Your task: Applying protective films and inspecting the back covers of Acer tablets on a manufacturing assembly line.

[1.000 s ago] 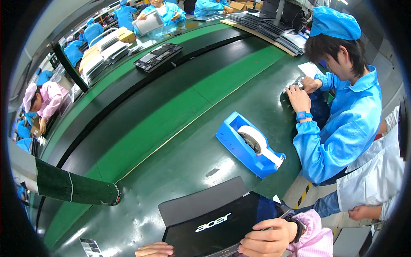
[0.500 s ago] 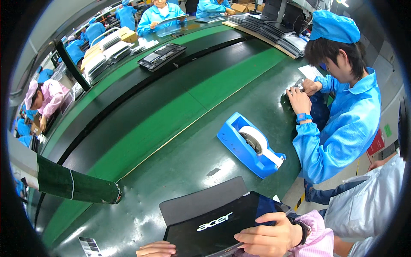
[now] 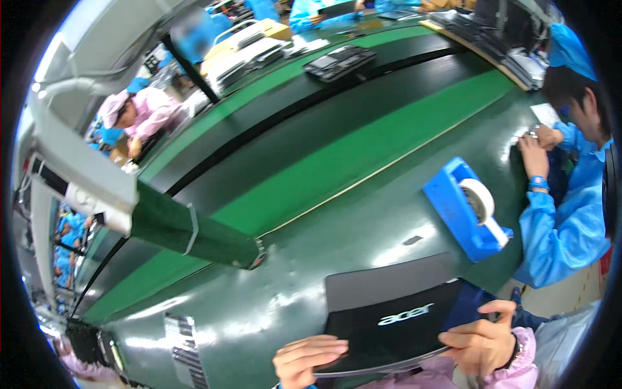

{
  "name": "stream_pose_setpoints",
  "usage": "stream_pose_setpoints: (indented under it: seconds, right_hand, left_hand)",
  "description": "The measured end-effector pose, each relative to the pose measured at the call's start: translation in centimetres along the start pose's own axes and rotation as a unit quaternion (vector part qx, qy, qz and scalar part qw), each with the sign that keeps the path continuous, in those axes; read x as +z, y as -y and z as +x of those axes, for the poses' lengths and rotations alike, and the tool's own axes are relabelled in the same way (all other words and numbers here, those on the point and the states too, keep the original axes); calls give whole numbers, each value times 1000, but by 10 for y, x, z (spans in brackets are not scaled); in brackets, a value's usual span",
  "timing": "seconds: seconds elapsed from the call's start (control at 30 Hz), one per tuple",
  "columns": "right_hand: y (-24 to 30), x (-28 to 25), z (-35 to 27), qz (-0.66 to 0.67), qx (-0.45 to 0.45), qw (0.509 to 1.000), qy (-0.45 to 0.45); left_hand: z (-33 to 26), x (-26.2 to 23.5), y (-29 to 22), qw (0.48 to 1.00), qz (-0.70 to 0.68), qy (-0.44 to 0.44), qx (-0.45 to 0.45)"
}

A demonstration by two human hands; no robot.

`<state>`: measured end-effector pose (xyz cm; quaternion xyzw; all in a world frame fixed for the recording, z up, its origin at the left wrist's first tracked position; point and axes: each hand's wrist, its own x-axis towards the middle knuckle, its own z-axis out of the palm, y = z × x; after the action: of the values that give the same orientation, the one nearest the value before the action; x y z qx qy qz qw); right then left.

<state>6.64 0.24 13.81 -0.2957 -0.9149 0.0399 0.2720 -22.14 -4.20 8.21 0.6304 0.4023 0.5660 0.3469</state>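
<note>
Near the front edge of the table, both my hands grip a black tablet [image 3: 389, 340] whose dark screen shows a white logo. My left hand [image 3: 311, 360] is closed round its left end, fingers on the front face. At the right end, my right hand [image 3: 483, 343] holds the lower corner, with the fingers over the screen edge. A flat grey panel [image 3: 389, 282] shows beyond the tablet's far edge; whether it is joined to the tablet I cannot tell.
Right of centre stands a blue tape dispenser [image 3: 450, 201] with a white roll. A green-wrapped post [image 3: 194, 227] juts in from the left. A striped sheet [image 3: 184, 350] lies front left. An opened device [image 3: 340, 63] rests on the far belt. A co-worker in blue [image 3: 560, 214] works at right.
My view has turned left, so the table, dispenser and co-worker sit further right in the picture. More of my left hand and the striped sheet shows. Both hands still hold the tablet.
</note>
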Motion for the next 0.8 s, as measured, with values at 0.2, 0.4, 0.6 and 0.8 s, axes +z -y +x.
stream_pose_setpoints:
  seconds: [0.2, 0.4, 0.6, 0.8]
  right_hand:
    - [5, 2, -6, 19, 85, 996, -1]
    - [6, -1, -3, 43, 132, 990, -27]
    - [-3, -30, -14, 184, 199, 958, -94]
    - [-75, -28, -54, 114, 467, 844, -237]
  left_hand:
    - [5, 11, 11, 996, -49, -25, 77]
    - [9, 6, 7, 995, -50, -11, 80]
    - [-1, 4, 9, 996, -66, -21, 53]
    - [-9, 4, 16, 997, -31, -21, 69]
